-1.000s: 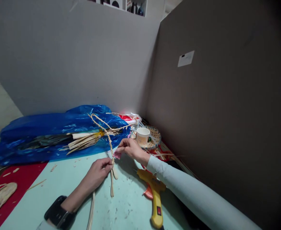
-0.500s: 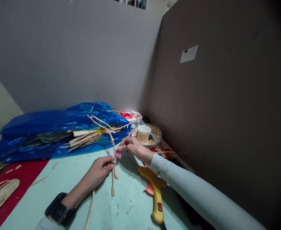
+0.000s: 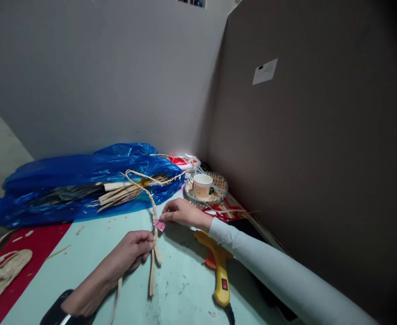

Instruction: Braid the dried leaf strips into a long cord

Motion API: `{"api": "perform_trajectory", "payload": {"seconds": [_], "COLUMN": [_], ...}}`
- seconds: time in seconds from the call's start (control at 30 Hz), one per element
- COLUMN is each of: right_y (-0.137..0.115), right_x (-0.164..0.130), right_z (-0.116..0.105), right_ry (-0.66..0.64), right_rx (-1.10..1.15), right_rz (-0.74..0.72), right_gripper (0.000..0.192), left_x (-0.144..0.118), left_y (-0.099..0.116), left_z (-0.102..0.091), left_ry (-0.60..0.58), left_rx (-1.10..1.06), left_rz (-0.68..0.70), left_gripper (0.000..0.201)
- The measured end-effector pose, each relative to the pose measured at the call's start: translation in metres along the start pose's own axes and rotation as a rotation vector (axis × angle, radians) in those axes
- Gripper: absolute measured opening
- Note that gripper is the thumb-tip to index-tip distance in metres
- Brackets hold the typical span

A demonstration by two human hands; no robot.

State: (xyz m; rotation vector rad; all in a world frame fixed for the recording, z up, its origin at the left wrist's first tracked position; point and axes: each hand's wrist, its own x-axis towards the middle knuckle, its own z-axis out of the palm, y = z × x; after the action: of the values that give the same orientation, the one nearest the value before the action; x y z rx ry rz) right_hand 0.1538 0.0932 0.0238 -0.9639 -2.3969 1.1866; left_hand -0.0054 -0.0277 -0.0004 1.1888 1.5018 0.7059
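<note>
The left hand [image 3: 135, 250] pinches the pale plaited straw cord [image 3: 150, 197] just above where its loose flat strands [image 3: 152, 271] splay onto the mint-green worktop [image 3: 181, 289], fingers closed round the plait; the right hand [image 3: 181, 212] has its fingertips shut on a small pink clip [image 3: 159, 224] that sits on the cord just above the left grip. The cord rises from there and curls back over the crumpled blue plastic bag [image 3: 66, 180] and its bundle of straw slats [image 3: 117, 193]. To clamp well, the left pinch should keep the plait taut and flat; the clip wants to bite squarely across all strands, close to the last crossing, so nothing unravels; the yellow glue gun [image 3: 220, 275] lies just beside the right forearm, so the sleeve should stay clear of its nozzle.
</note>
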Motion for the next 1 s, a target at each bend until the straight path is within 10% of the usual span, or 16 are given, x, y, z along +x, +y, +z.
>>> {"api": "perform_trajectory", "payload": {"seconds": [1.0], "right_y": [-0.020], "right_x": [-0.044], "right_z": [0.025], "right_ry": [0.131], "right_rx": [-0.357], "right_rz": [-0.125], "right_gripper": [0.018], "left_x": [-0.005], "left_y": [-0.016], "left_z": [0.025], "left_ry": [0.120], "left_rx": [0.200], "left_rz": [0.158], "left_gripper": [0.022]}}
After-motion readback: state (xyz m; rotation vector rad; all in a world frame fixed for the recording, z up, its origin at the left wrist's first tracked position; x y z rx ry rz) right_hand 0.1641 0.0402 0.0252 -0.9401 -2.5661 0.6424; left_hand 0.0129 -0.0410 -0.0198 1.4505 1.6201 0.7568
